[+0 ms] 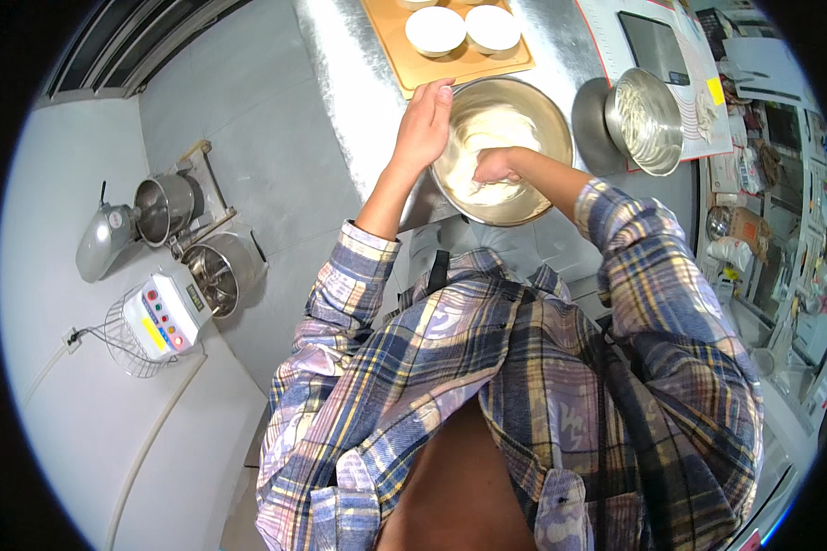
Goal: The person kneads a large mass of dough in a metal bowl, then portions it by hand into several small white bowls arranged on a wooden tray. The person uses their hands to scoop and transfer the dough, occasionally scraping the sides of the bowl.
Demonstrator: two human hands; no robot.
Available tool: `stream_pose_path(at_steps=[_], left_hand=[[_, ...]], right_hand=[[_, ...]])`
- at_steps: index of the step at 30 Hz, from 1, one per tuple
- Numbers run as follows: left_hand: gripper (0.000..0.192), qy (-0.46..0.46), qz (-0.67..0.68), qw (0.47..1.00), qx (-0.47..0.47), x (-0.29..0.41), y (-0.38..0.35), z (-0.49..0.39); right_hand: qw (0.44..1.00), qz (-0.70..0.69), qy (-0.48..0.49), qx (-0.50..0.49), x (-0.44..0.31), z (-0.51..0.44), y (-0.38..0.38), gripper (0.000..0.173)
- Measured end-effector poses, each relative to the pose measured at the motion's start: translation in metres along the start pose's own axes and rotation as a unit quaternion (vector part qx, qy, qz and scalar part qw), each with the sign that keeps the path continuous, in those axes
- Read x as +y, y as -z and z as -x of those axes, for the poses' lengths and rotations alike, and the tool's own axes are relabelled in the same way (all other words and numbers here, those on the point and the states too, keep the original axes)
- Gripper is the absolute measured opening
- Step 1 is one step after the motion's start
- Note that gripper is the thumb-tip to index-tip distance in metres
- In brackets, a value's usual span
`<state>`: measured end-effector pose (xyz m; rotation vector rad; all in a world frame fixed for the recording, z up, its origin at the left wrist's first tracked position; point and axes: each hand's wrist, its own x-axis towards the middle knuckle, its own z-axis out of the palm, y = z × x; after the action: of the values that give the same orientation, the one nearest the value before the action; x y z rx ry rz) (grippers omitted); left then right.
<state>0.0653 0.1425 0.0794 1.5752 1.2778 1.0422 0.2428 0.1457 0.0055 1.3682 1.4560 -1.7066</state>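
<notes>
A wide stainless steel bowl point(562, 131) stands at the near edge of the metal table. Pale, soft dough or batter point(499, 124) covers its bottom and clings to the inner wall. My left hand point(424, 120) holds the bowl's left rim, the thumb lying along the edge. Inside the bowl, my right hand point(499, 165) is curled into the dough, its fingertips hidden in it. Just beyond the bowl lies a tan board point(413, 72) bearing several white round cups or bowls point(435, 31).
A second steel bowl point(651, 124), smeared with pale dough, sits tilted at right on the metal table point(338, 76). Behind it, a dark tablet-like device point(651, 45) lies on a white baking mat point(703, 76). Mixers point(162, 313) stand on the floor at left. Crowded shelves point(765, 179) line the right.
</notes>
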Motion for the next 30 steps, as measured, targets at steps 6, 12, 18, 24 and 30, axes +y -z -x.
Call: stream_pose_path(at_steps=[6, 12, 18, 24, 30], left_hand=[[0.044, 0.047, -0.047, 0.996, -0.067, 0.001, 0.002, -0.002], [0.045, 0.022, 0.038, 0.992, -0.122, 0.002, 0.000, -0.010], [0.046, 0.052, -0.080, 0.992, -0.088, 0.006, 0.001, -0.013], [0.048, 0.026, -0.044, 0.992, -0.112, 0.010, -0.001, -0.015], [0.047, 0.059, 0.003, 0.989, -0.139, 0.010, -0.003, -0.019]], right_hand=[[0.951, -0.278, 0.055, 0.122, -0.009, 0.014, -0.006, 0.033], [0.991, 0.047, -0.065, 0.105, 0.005, -0.001, -0.006, 0.042], [0.963, -0.245, 0.025, -0.113, 0.004, -0.007, -0.010, 0.040], [0.936, -0.305, 0.062, 0.165, -0.015, 0.008, -0.024, 0.043], [0.999, 0.020, 0.025, 0.036, -0.008, 0.014, -0.023, 0.046]])
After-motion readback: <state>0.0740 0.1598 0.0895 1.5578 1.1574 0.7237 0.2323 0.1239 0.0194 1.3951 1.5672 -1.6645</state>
